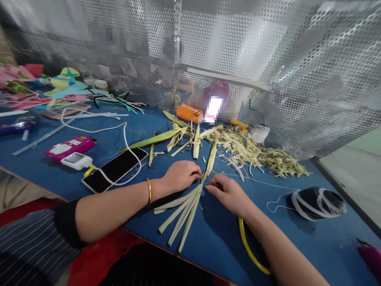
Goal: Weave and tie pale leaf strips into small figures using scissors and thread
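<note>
A bundle of pale green leaf strips, perhaps corn husk, lies on the blue table, gathered at a narrow middle and fanned out toward me. Its upper part points away, toward the barrier. My left hand, with a gold bangle at the wrist, is closed in a pinch at the left of the narrow middle. On the other side my right hand pinches fine white thread close to the bundle. The thread runs across the table toward a dark spool wound with white line. Fingertip details are small.
Husk pieces and a shredded heap lie behind my hands. A phone, white cable, magenta device and coloured paper pieces are left. A perforated barrier stands behind. A yellow ring lies under my right forearm.
</note>
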Motion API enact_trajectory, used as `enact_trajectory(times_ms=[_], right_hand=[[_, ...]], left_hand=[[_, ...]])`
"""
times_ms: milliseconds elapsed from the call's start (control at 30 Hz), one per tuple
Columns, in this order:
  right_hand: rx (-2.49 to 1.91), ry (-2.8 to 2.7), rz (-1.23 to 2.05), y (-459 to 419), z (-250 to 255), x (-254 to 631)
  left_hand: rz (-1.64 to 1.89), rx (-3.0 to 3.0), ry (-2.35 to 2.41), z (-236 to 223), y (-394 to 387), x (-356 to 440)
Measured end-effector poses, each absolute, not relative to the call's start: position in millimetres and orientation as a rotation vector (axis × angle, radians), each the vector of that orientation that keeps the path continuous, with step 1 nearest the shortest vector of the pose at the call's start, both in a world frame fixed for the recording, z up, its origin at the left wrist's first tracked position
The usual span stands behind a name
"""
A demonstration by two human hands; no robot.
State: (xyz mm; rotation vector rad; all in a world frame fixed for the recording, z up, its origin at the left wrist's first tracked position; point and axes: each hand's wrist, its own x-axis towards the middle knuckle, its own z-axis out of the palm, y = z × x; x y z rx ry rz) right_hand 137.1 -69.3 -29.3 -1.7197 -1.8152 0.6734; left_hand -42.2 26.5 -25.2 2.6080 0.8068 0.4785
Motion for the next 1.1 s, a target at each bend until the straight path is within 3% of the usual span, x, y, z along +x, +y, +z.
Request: enact_trajectory(times_ms=[400,633,833,1100], right_hand=[[-1.465,-1.586,0.58,-69,-29,134],[-1.205,-1.429,0.994,-72,-22,130],[-1.235,-1.477,0.913,-67,-28,133],[-1.296,-1.594,0.856,-68,-31,135]], left_hand=[[0.528,2.382,0.929,-28,30,-39],[0.691,2.124,0.88,-33,33,-37],[0.686,1.475,0.712,-23,23,-33],[0.59,1.413,0.521,-29,21,-30]])
